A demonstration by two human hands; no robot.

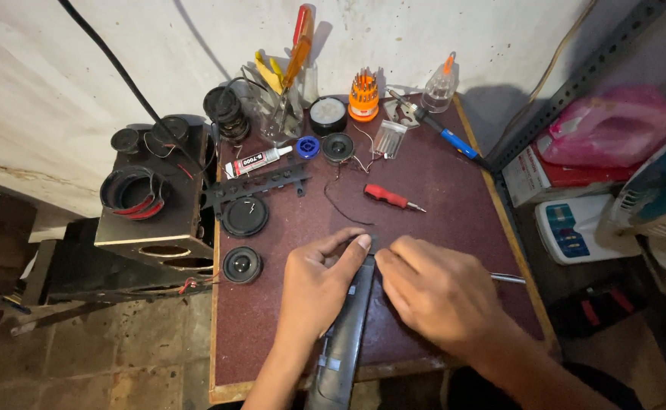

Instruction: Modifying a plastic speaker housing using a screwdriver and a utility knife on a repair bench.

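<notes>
A long dark grey device lies lengthwise on the maroon table, reaching past its near edge. My left hand rests on the device's left side, with the thumb and forefinger pinching its far end. My right hand presses against the far end from the right, fingers curled over it. A thin metal shaft sticks out to the right from under my right hand. What my fingers pinch at the tip is hidden.
A red-handled screwdriver and a loose black wire lie beyond my hands. Round speaker parts, a glue tube, an orange bit holder and a soldering iron crowd the back. A black speaker box stands at the left.
</notes>
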